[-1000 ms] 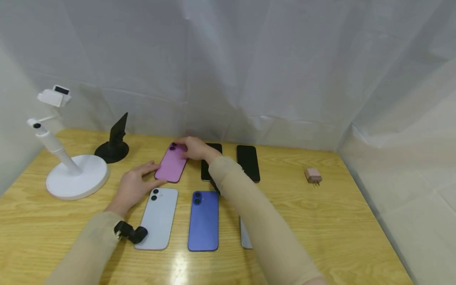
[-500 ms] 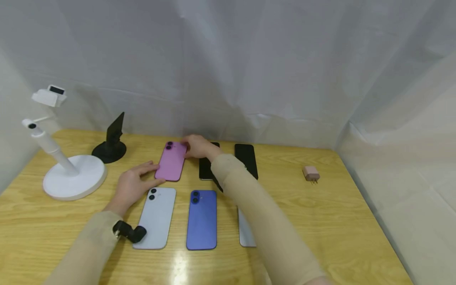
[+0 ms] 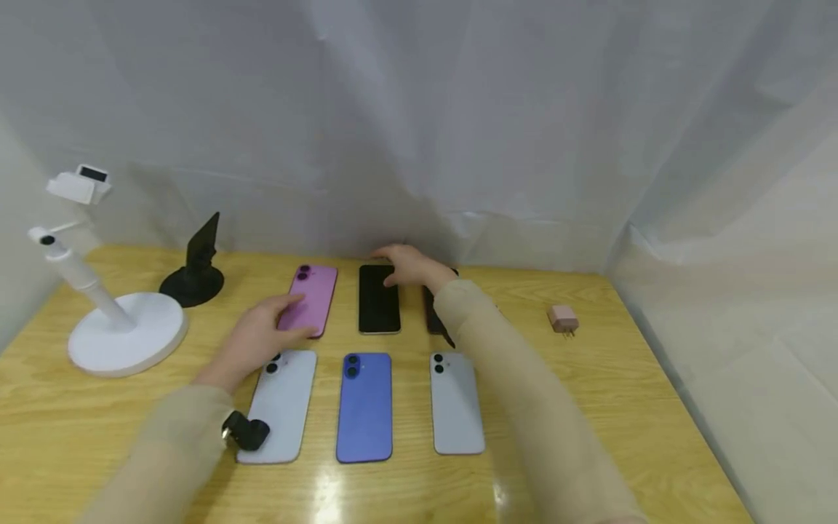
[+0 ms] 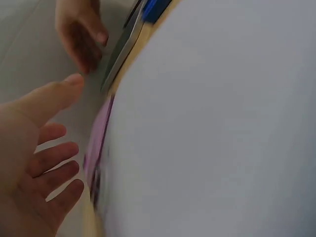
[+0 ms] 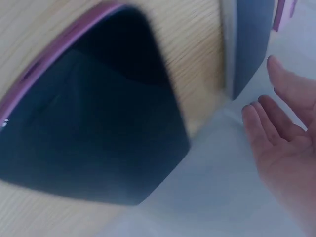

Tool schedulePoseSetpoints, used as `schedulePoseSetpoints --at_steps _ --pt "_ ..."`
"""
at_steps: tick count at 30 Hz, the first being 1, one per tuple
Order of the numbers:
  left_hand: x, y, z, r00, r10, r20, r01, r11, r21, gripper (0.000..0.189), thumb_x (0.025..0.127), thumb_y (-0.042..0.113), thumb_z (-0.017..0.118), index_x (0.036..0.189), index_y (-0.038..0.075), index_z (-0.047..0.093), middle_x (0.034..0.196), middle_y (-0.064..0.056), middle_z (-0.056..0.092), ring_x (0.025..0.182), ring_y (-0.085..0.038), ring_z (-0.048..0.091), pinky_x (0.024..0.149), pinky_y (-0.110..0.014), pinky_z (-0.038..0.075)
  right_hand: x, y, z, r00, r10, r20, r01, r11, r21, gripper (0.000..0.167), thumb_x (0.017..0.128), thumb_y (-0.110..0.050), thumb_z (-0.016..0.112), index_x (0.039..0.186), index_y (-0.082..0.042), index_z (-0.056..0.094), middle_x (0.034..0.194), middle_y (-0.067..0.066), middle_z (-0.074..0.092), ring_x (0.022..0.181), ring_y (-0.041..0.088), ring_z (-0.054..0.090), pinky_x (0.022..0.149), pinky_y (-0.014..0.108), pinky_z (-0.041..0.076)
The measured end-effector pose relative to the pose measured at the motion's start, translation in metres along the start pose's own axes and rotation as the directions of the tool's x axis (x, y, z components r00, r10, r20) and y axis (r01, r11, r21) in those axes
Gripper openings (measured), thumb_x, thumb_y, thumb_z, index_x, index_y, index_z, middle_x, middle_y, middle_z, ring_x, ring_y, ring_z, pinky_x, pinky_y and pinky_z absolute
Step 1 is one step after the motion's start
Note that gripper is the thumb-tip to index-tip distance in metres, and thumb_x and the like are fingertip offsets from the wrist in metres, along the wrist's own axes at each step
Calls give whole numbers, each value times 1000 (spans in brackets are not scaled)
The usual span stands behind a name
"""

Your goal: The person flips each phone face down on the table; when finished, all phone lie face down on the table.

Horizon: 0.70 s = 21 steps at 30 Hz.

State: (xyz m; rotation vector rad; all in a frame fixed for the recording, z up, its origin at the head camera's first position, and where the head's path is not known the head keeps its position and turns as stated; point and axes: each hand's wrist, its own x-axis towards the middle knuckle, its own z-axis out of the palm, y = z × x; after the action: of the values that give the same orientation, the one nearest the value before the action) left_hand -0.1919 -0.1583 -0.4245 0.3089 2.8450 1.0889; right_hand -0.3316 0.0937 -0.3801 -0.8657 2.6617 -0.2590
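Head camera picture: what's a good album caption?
Six smartphones in two rows: left hand near the pink smartphone, right hand near a black-screened smartphone.

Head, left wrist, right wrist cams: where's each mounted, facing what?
Head: on the head, facing forward-down over the table; shows left grip, right grip, sleeves.
Left wrist: on that wrist, facing a pale surface; shows both grips.
Right wrist: on that wrist, facing a black phone; shows right grip.
Head and left wrist share the pink phone.

The left sleeve (image 3: 164, 451), at eight o'clock, and right sleeve (image 3: 543, 415), at five, are plain beige; a black camera (image 3: 247, 431) juts from the left cuff (image 3: 206, 411) toward three o'clock.
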Motion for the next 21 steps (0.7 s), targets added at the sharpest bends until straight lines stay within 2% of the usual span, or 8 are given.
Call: schedulePoseSetpoints --at_steps 5,9,14,21 --pt "12 32 22 995 99 13 -100 993 67 69 86 31 72 141 0 43 141 -23 44 130 -42 38 109 -55 30 -7 10 3 1000 11 7 -10 994 -107 59 88 0 62 143 -4 41 144 10 45 133 26 39 111 31 32" --pt "22 48 37 988 150 30 -153 976 157 69 85 32 73 141 3 45 138 -21 48 127 -40 43 106 -54 34 -8 13 9 1000 15 9 -14 990 -141 59 88 1 60 143 -3 41 143 12 45 132 26 40 111 32 31" --pt "25 56 48 990 129 56 -139 955 261 72 84 38 72 142 6 45 139 -23 46 130 -40 39 103 -57 37 -7 12 13 1000 18 3 -18 991 -132 65 85 -4 70 143 -3 41 143 12 46 131 26 42 110 33 33" --pt "22 57 50 993 91 69 -105 965 241 71 85 40 71 142 6 46 144 -22 42 137 -38 30 104 -58 35 -8 10 14 1000 15 6 -14 994 -104 66 83 -6 72 142 -4 43 142 11 47 129 26 43 108 33 36"
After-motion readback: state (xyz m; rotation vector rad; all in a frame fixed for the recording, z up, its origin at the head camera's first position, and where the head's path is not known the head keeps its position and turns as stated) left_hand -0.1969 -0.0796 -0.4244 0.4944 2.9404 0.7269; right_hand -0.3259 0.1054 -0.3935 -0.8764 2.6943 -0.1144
